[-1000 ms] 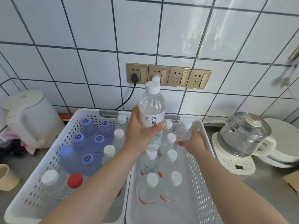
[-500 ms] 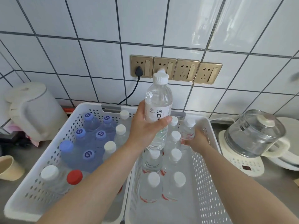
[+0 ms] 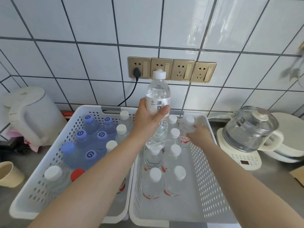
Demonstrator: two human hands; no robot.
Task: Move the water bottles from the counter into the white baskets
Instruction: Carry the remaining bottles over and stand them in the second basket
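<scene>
My left hand [image 3: 148, 120] grips a tall clear water bottle [image 3: 158, 96] with a white cap, held upright above the gap between two white perforated baskets. The left basket [image 3: 24, 206] holds several blue-capped, white-capped and one red-capped bottle. The right basket [image 3: 207, 186] holds several small white-capped bottles with red labels. My right hand [image 3: 199, 134] is down at the far right corner of that basket, fingers around a small bottle [image 3: 187, 127] standing there.
A white kettle [image 3: 31, 112] stands left of the baskets, a paper cup [image 3: 9, 174] at the near left. A glass kettle [image 3: 248, 129] on a white base sits on the right. Wall sockets [image 3: 171, 69] and a black cord run behind.
The view has shifted slightly; the tall bottle stays held up in my left hand. My right hand has reached a little further toward the basket's back right corner with the small bottle.
</scene>
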